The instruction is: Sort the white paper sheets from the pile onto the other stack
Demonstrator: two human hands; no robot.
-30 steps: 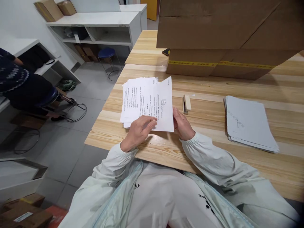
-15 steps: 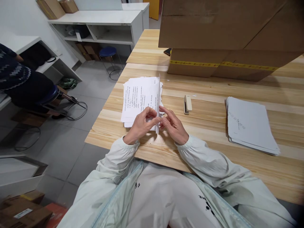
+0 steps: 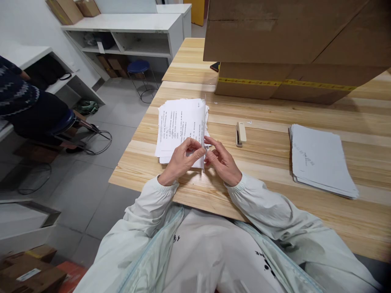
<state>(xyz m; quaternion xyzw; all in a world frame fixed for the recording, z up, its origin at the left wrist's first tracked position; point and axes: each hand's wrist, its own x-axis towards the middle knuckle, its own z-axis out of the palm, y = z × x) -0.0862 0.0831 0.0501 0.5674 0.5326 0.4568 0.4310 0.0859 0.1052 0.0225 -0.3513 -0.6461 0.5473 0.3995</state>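
Vs 1.0 s ago: the raised sheet (image 3: 204, 126) lay flat-ish with its stamped face showing, right hand out at its far edge; now it stands nearly edge-on at the right side of the printed stack (image 3: 171, 126), and the hands have closed in on it; vs 0.5 s ago, practically no change. Left hand (image 3: 182, 160) has thumb and index pinched on the sheet's near part; right hand (image 3: 224, 165) grips the same spot from the other side, thumb and fingers together; exact fingertip contact too small to resolve. Stapler (image 3: 241, 133) sits on the table (image 3: 259, 203) right of the hands, same place throughout; second paper stack (image 3: 319, 160) further right, also unmoved.
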